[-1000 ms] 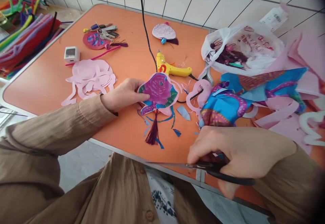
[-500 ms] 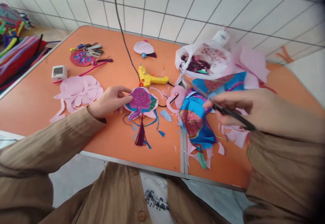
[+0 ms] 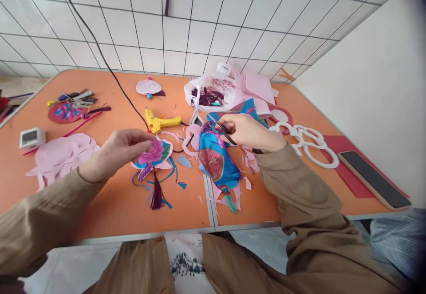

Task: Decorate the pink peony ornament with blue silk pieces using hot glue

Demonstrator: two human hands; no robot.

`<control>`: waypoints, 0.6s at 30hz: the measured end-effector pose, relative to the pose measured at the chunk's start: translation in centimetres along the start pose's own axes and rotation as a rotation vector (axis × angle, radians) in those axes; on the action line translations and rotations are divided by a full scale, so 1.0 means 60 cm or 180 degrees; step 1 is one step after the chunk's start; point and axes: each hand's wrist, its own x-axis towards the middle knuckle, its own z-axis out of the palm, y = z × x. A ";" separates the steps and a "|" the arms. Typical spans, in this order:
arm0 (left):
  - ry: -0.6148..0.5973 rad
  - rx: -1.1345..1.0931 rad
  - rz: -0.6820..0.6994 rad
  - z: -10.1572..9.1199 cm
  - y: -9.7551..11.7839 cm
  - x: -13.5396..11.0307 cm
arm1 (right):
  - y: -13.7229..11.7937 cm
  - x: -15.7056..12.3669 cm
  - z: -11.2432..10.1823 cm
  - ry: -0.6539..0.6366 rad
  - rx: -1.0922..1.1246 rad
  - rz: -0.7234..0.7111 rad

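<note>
A flower-patterned fabric ornament with pink edging and a dark purple tassel lies left of the table's seam. My left hand is at its upper left, thumb and fingers pinched at the top edge and partly covering it. My right hand holds scissors by their dark handle, blades pointing up and left over blue patterned fabric. Thin blue trimmings curl around the ornament. A yellow glue gun lies just behind it.
Pink cut-outs lie at left near a small white device. A white bag with tassels stands at the back. White rings, a red sheet and a phone lie right. A black cord hangs across the wall.
The view has swung right, bringing the rings and phone into sight. My right hand has moved the scissors inward over the blue fabric. My left fingers have shifted farther over the ornament's top.
</note>
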 end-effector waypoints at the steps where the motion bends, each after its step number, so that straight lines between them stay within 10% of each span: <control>1: -0.0115 0.0059 0.0057 0.005 0.018 0.003 | 0.003 0.001 -0.006 -0.0091 0.0084 -0.0009; 7: -0.0171 0.1933 0.1172 0.081 0.096 0.061 | 0.012 0.008 -0.017 -0.0251 0.0412 0.0040; 12: -0.0225 0.2393 0.1288 0.174 0.112 0.133 | -0.003 0.014 0.009 0.0091 0.0155 -0.0056; 18: -0.0278 0.1715 0.1026 0.157 0.129 0.176 | 0.007 -0.006 -0.038 0.0334 0.0422 -0.0107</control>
